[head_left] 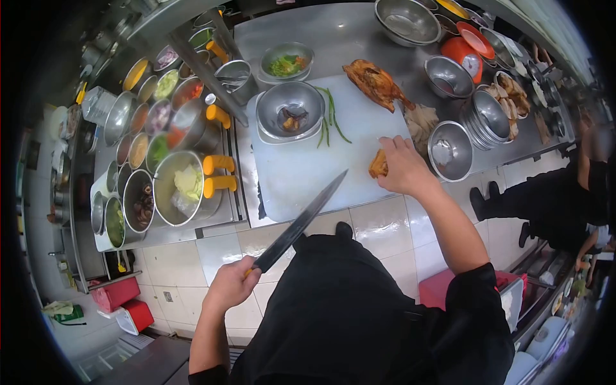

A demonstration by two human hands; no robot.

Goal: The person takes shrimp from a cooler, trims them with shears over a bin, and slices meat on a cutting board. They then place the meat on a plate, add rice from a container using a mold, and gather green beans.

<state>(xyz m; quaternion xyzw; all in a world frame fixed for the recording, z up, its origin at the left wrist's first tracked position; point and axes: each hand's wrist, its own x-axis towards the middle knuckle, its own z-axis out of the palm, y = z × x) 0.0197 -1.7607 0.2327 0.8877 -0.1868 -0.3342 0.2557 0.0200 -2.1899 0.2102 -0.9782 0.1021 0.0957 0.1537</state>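
Observation:
My left hand (232, 283) is closed around the handle of a long kitchen knife (300, 226), its blade slanting up to the right over the board's near edge. My right hand (407, 168) has its fingers curled over a piece of roast poultry (378, 165) on the white cutting board (289, 170); part of the piece is hidden. Farther back lies a larger roast bird portion (374, 83). Green long beans (332, 115) lie beside a metal bowl (290, 102) with a few brown pieces in it.
Several containers of chopped vegetables stand at left, with a pot of cabbage (188, 183) near yellow handles (219, 186). At right are a metal bowl (450, 151), stacked bowls (491, 117) and an orange scale (463, 59). Another person (545, 202) stands at far right.

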